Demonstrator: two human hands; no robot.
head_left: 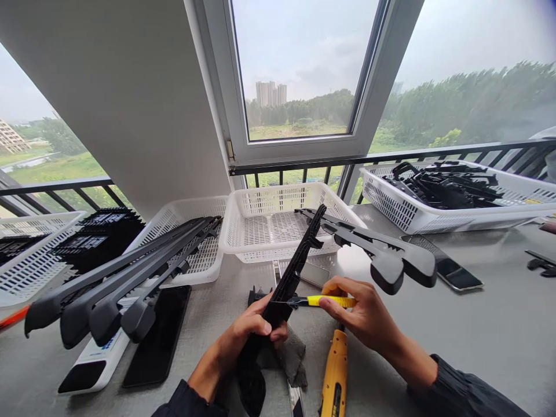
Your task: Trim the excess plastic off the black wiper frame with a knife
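Note:
My left hand (256, 327) grips a long black plastic part (292, 272) that stands tilted, its upper end toward the middle basket. In my right hand (360, 310) is a thin yellow-handled tool (332, 301), held between thumb and fingers, with its dark tip at the black part near my left fingers. Below my right hand a yellow power tool (335, 370) lies on the grey table. A dark grey cloth (293, 359) lies under my left hand.
Long dark parts (130, 278) rest on the left white basket (212, 269); two more (369, 243) lean on the middle basket (282, 252). Black pieces (452, 185) fill the right basket (434, 223). Phones (158, 336) (460, 272) and a white device (99, 359) lie on the table (499, 347).

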